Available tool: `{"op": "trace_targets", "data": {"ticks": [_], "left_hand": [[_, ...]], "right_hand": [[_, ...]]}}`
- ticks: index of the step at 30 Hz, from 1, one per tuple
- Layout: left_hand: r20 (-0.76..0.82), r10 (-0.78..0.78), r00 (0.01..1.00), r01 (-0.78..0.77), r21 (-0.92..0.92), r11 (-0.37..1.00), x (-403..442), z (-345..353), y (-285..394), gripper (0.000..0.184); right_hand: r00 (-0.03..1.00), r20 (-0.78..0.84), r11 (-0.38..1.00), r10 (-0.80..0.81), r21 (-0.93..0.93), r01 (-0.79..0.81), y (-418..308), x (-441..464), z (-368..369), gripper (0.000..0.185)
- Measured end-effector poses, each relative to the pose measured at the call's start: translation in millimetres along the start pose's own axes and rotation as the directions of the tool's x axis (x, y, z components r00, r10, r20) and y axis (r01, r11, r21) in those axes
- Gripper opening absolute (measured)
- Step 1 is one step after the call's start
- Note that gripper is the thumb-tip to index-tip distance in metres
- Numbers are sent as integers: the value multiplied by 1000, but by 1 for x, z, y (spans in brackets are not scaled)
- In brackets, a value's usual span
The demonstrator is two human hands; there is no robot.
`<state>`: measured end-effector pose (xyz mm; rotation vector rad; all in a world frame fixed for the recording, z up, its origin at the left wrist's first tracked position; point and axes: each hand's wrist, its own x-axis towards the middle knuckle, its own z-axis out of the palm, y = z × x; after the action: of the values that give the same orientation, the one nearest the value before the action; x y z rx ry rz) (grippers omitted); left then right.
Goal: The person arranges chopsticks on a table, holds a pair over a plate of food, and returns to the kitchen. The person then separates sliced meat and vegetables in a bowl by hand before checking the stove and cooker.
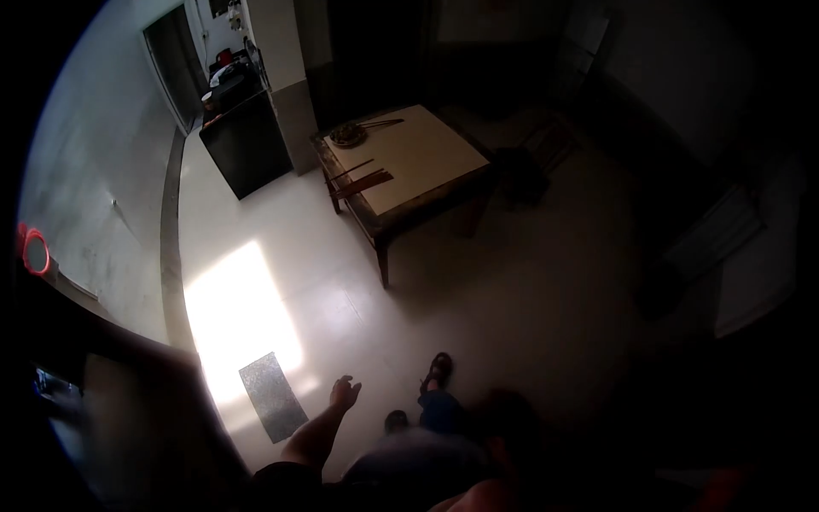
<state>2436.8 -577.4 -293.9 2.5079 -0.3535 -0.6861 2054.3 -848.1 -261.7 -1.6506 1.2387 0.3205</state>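
Note:
My left hand (345, 392) reaches out low over the pale floor, its fingers apart and loosely bent, with nothing visible in it. A grey speckled rectangular mat (273, 398) lies on the floor, left of this hand and nearest to it. Of my right arm (479, 497), only a bit of skin shows at the bottom edge; the hand is not in view. Farther ahead stands a low table (431, 158) with a pale top and dark rim. It bears a round dark dish (348, 135), thin sticks (384, 123) and a flat reddish-brown piece (367, 183).
A black cabinet (247, 147) with several items on top stands by a pillar (286, 77). Bright sunlight (243, 311) falls on the floor. A dark chair (542, 158) is right of the table. A red-rimmed round mirror-like object (36, 251) is at far left. The right side is very dark.

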Motion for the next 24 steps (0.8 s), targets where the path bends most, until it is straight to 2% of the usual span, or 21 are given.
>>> {"op": "trace_targets", "data": {"ticks": [3, 5, 6, 7, 9, 11, 12, 13, 14, 15, 17, 18, 19, 20, 21, 23, 24], "left_hand": [[-51, -94, 994, 87, -126, 988, 69, -9, 66, 42], [-108, -90, 990, 71, -168, 983, 108, -11, 105, 40], [-124, -115, 986, 92, -182, 979, 139, -12, 128, 40], [-168, -128, 978, 95, -192, 977, 156, -12, 148, 39], [-219, -147, 964, 101, -208, 973, 196, -17, 185, 38], [-316, -143, 938, 49, -287, 957, 234, -19, 225, 36], [-312, -169, 935, 72, -298, 952, 254, -20, 242, 36], [-393, -133, 910, 7, -305, 952, 277, -21, 256, 34], [-480, -94, 872, -63, -301, 951, 309, -26, 270, 32], [-483, -113, 868, -48, -309, 950, 339, -32, 282, 32], [-627, -30, 779, -154, -237, 959, 397, -43, 303, 26], [-643, -62, 763, -120, -235, 964, 428, -48, 307, 22], [-701, -89, 708, -87, -211, 974, 462, -57, 311, 22], [-747, -112, 655, -47, -189, 981, 491, -63, 314, 22], [-770, -171, 615, 27, -196, 980, 522, -65, 310, 22], [-807, -260, 530, 190, -186, 964, 581, -68, 295, 21], [-802, -345, 487, 267, -239, 934, 593, -74, 300, 20]], "right_hand": [[994, 106, 995, -26, -97, 36, -26, 83, -40, 41], [981, 190, 986, -40, -151, 70, -24, 154, -68, 42], [922, 245, 832, -301, -404, 379, -16, 204, -79, 34], [793, 281, 524, -540, -626, 578, -64, 222, -95, 29], [926, 202, 611, -318, -704, 363, -159, 243, -140, 39], [938, 164, 824, -305, -449, 347, -191, 333, -178, 36], [952, 122, 891, -280, -337, 305, -233, 358, -199, 32], [979, 86, 982, -184, -32, 187, -291, 376, -215, 29], [991, 65, 970, -115, 222, 98, -347, 396, -227, 26], [996, 54, 915, -65, 402, 38, -401, 411, -233, 23], [999, 23, 934, -41, 357, 30, -514, 421, -244, 15], [998, 33, 939, -44, 342, 30, -538, 453, -244, 15], [988, 73, 927, -138, 360, 103, -561, 490, -245, 13], [969, 111, 910, -221, 380, 164, -583, 520, -243, 11], [969, 119, 916, -217, 367, 160, -614, 537, -237, 11], [990, 98, 848, -106, 528, 38, -684, 581, -219, 11], [991, 108, 866, -78, 501, 14, -699, 605, -216, 11]]}}
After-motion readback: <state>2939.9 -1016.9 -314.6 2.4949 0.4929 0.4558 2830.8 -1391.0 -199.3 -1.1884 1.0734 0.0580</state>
